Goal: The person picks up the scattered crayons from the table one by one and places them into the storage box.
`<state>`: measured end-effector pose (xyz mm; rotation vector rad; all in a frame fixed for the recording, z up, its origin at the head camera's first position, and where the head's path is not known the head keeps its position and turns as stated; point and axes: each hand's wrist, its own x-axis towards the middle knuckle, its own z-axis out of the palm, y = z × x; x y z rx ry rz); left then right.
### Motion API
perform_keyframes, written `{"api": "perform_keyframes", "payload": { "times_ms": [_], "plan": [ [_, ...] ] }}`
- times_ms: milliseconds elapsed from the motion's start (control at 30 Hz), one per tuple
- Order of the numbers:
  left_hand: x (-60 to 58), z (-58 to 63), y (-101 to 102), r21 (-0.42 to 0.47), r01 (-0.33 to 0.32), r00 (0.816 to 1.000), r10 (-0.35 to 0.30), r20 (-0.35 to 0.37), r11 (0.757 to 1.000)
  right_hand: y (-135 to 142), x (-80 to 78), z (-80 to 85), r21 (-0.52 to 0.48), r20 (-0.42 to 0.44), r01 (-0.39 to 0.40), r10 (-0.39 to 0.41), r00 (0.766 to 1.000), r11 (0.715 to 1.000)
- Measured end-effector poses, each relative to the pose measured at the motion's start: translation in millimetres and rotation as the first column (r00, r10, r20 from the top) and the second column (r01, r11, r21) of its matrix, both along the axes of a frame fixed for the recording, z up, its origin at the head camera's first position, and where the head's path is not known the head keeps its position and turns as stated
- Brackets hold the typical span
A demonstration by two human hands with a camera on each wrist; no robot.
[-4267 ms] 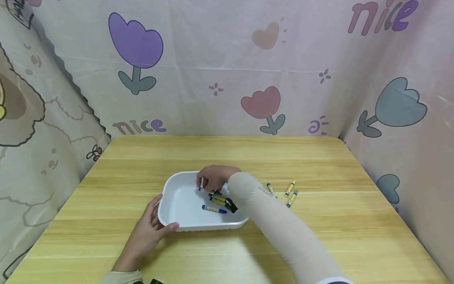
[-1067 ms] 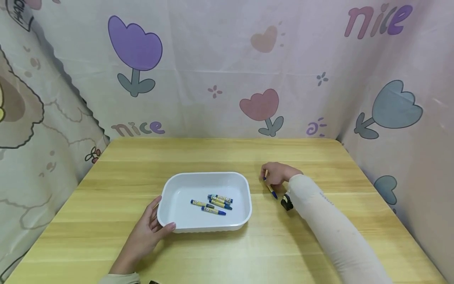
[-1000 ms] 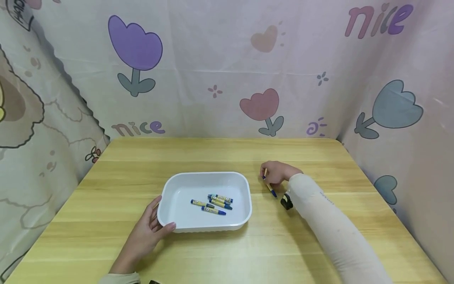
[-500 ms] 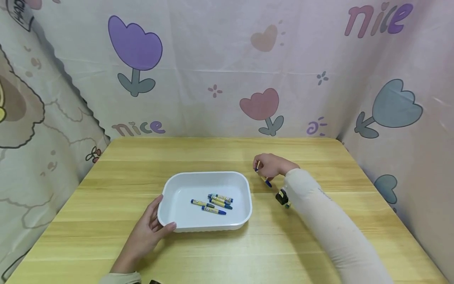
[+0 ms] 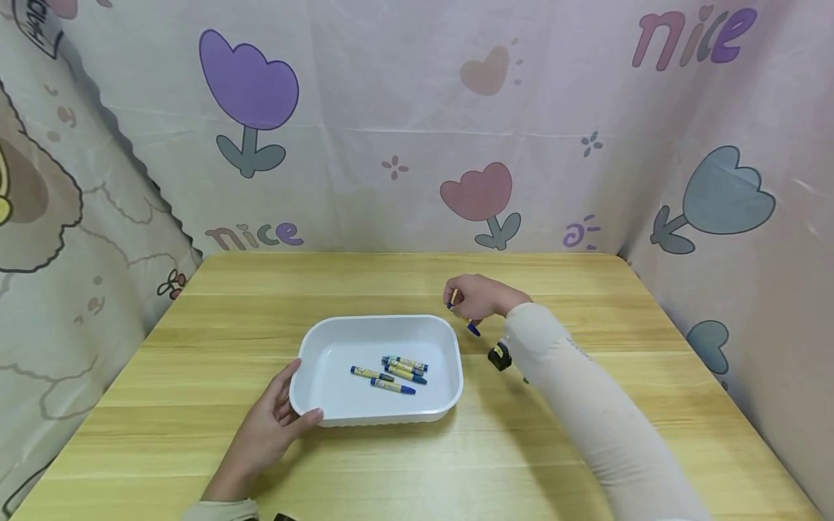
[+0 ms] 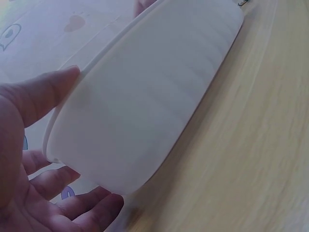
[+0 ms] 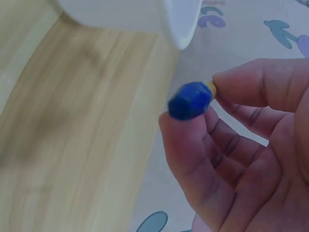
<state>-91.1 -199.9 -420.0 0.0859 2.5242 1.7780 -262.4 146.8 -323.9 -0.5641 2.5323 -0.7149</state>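
My left hand [image 5: 268, 427] holds a white plastic tray [image 5: 317, 362] at its near left corner. In the left wrist view the thumb [image 6: 43, 94] lies over the rim and the other fingers reach along the end wall. My right hand [image 5: 487, 295] is raised beyond the tray's far right corner, pinching a crayon [image 5: 473, 330] between thumb and fingers. Its blue tip [image 7: 189, 101] points at the camera in the right wrist view. A yellow bit shows between the fingers in the head view. Several yellow-wrapped crayons [image 5: 391, 386] lie inside the tray, right of its middle.
A green crayon tip [image 5: 525, 380] peeks out on the table beside the right sleeve [image 5: 586, 405], which hides part of the tabletop. A black wrist device [image 5: 499, 357] hangs under the right wrist. A printed curtain [image 5: 365, 188] stands behind the wooden table [image 5: 274, 289].
Since 4.3 seconds ago my right hand has left the tray's inside and picked up a blue-tipped crayon on the right. Over the last second it moves left and away with it. The left hand stays put.
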Motion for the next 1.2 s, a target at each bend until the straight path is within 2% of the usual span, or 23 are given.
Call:
{"api": "perform_keyframes", "payload": {
  "times_ms": [533, 767, 1067, 1200],
  "plan": [
    [0.3, -0.2, 1, 0.011, 0.018, 0.999, -0.018, -0.051, 1.000, -36, 1.1, 1.2, 0.000, 0.012, -0.037, 0.037, 0.999, 0.999],
    [-0.4, 0.3, 2, -0.013, 0.011, 0.999, -0.012, -0.048, 1.000, -53, 0.9, 0.0, -0.002, 0.035, -0.068, 0.068, 0.997, 0.998],
    [-0.4, 1.2, 1, 0.021, 0.019, 0.998, -0.018, -0.054, 1.000, -71, 0.6, -6.5, -0.005, 0.037, -0.136, 0.136, 0.990, 0.991],
    [-0.6, 0.5, 0, 0.022, 0.021, 0.998, -0.020, -0.053, 1.000, -81, 2.4, -8.5, -0.003, 0.037, -0.142, 0.142, 0.989, 0.990]
  ]
}}
